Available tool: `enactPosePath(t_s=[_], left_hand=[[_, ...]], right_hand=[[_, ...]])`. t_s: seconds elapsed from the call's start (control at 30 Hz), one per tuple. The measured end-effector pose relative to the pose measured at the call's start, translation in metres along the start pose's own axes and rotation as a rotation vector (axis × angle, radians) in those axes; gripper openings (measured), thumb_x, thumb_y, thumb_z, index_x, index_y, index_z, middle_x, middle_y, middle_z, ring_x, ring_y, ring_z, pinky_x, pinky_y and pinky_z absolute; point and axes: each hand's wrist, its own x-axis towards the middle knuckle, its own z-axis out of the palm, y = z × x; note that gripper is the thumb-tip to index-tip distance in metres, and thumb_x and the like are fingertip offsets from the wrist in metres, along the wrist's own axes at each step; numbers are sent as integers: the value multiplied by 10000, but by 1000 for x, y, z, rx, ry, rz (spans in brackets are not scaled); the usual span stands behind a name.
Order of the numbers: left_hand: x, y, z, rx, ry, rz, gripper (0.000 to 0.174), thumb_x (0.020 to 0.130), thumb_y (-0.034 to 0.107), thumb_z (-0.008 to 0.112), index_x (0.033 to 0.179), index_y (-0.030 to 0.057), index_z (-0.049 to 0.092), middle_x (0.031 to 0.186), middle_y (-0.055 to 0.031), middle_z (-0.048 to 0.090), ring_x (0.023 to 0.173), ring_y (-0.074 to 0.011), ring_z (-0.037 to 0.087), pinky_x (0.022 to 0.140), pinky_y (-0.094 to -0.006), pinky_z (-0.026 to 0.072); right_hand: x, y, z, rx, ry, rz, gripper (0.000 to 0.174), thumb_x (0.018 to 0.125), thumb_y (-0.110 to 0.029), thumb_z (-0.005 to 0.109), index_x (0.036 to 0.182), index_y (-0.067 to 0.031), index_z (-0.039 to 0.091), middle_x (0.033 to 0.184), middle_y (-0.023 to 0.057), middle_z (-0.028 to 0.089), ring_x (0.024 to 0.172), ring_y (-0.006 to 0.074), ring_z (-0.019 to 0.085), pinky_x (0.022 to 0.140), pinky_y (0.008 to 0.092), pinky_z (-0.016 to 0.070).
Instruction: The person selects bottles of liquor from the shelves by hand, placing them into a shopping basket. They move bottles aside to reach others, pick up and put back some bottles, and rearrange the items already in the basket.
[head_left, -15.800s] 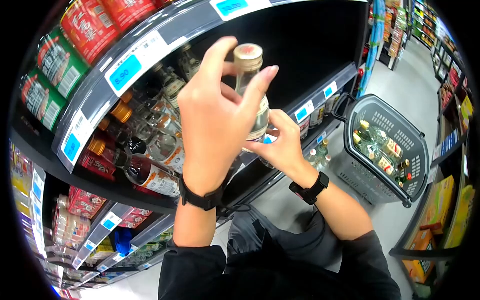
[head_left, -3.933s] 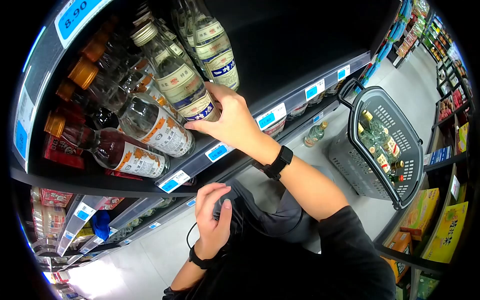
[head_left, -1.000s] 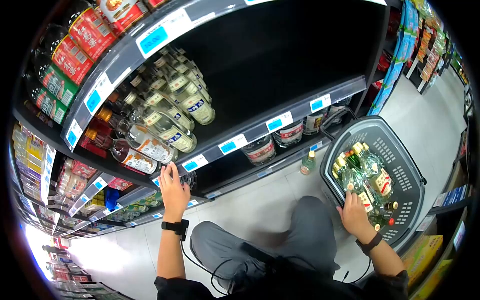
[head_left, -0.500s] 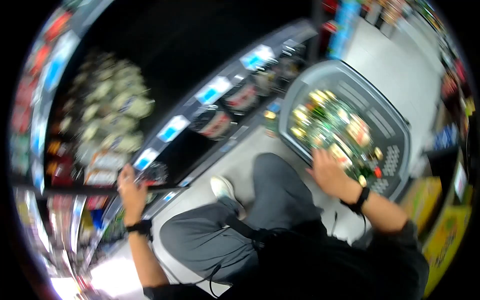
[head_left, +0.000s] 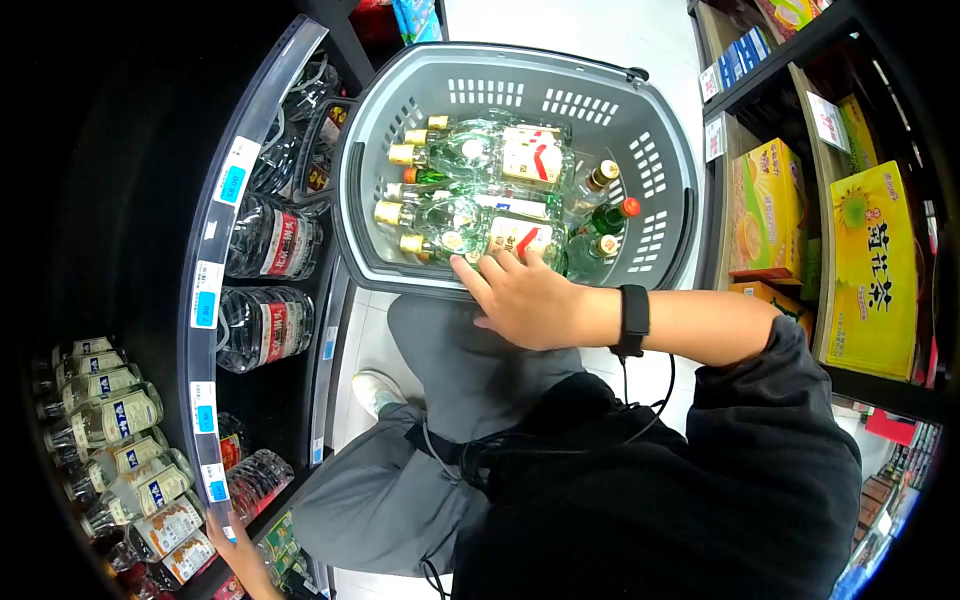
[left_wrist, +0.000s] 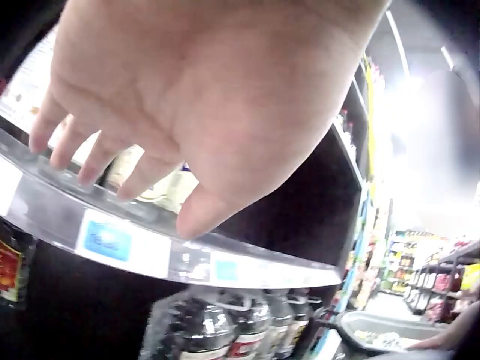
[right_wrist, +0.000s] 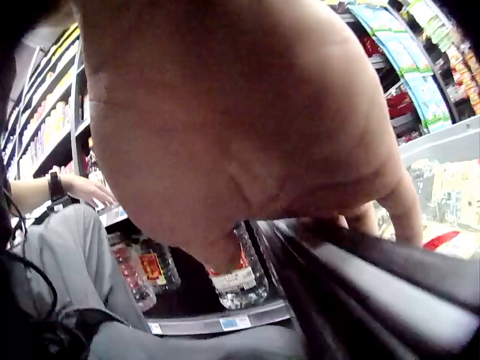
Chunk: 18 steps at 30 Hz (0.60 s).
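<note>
My right hand (head_left: 535, 300) rests over the near rim of a grey plastic basket (head_left: 500, 68), fingers reaching inside beside the bottles. In the right wrist view, this hand (right_wrist: 240, 112) hangs over the dark rim (right_wrist: 352, 262), thumb on the outer side. Several clear glass bottles (head_left: 530, 155) with gold caps lie in the basket, with green bottles (head_left: 605, 220) at its right. My left hand (head_left: 243, 560) is at the lower left by the shelf edge (head_left: 207, 350). The left wrist view shows that hand (left_wrist: 202, 97) with straight, spread fingers at the transparent price strip (left_wrist: 202, 259).
Large plastic jugs (head_left: 270, 330) stand on the lower left shelf; labelled glass bottles (head_left: 120, 415) fill the upper shelf's near end. Yellow cartons (head_left: 875, 270) line the right shelving. The person's grey-trousered legs (head_left: 440, 360) are just below the basket.
Earlier both hands held a bottle, then the right hand gripped one on the shelf. Now neither holds one. The view has turned towards the basket, which holds more bottles and sits nearer.
</note>
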Motion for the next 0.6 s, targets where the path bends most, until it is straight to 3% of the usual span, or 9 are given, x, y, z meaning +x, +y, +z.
enactPosePath(t_s=[0.03, 0.07, 0.1, 0.17, 0.23, 0.33, 0.37, 0.5, 0.6], left_hand=[[-4, 17, -5, -3, -1, 1, 505, 1016, 199, 517, 1451, -28, 396, 1457, -201, 406, 1351, -310, 403, 1125, -379, 297], [-8, 32, -9, -255, -3, 53, 494, 1019, 217, 514, 1440, -23, 420, 1429, -188, 455, 1324, -284, 440, 1113, -367, 317], [-13, 50, -13, -508, -4, 104, 484, 1023, 235, 512, 1429, -19, 443, 1401, -175, 504, 1296, -259, 477, 1101, -354, 337], [-29, 118, -33, -547, -12, 214, 442, 1041, 221, 459, 1404, -32, 460, 1368, -156, 537, 1256, -233, 513, 1099, -364, 351], [-47, 180, -45, -771, -26, 313, 447, 1035, 271, 438, 1363, -30, 479, 1341, -169, 533, 1227, -259, 527, 1085, -406, 378], [-55, 234, -40, -1284, -277, 578, 493, 999, 351, 437, 1342, -2, 453, 1272, -169, 499, 1148, -286, 548, 1026, -427, 429], [-53, 254, -34, -1421, -394, 642, 469, 1005, 317, 443, 1352, 2, 443, 1256, -160, 500, 1131, -284, 545, 1005, -432, 438], [-31, 293, -1, -1707, -430, 405, 378, 993, 240, 484, 1285, 1, 492, 1169, -139, 537, 1055, -255, 570, 952, -402, 464], [-1, 285, 17, -1842, -432, 331, 355, 1009, 214, 485, 1288, -6, 497, 1176, -107, 562, 1071, -214, 569, 974, -377, 454]], right_hand=[[-4, 2, -8, -44, 18, -22, 601, 893, -336, 645, 1295, 71, 462, 1036, 176, 581, 964, 311, 609, 710, 391, 541], [-7, 5, -17, -45, 17, -21, 601, 893, -336, 645, 1295, 71, 462, 1036, 176, 581, 964, 311, 609, 710, 391, 541], [-9, 12, -28, 69, -85, -4, 557, 915, -324, 620, 1292, 59, 476, 1059, 183, 592, 986, 327, 612, 744, 419, 537], [-1, 30, -65, 278, -356, 66, 445, 958, -288, 574, 1250, 44, 524, 1066, 198, 619, 1013, 356, 618, 830, 455, 522], [3, 57, -83, 314, -206, 141, 387, 954, -258, 587, 1200, 38, 549, 1027, 188, 629, 999, 351, 622, 850, 433, 517], [11, 92, -101, 202, -40, 182, 317, 951, -207, 591, 1192, -2, 565, 1012, 192, 623, 964, 371, 615, 837, 430, 515], [14, 95, -109, 239, -68, 227, 306, 949, -192, 592, 1189, -3, 577, 1023, 197, 633, 958, 375, 620, 839, 424, 512], [22, 99, -106, 321, -80, 244, 256, 951, -143, 578, 1153, 11, 604, 1042, 194, 659, 952, 344, 647, 826, 391, 521], [34, 93, -98, 380, -75, 203, 227, 951, -116, 569, 1122, 25, 620, 1023, 191, 669, 939, 321, 660, 809, 375, 526]])
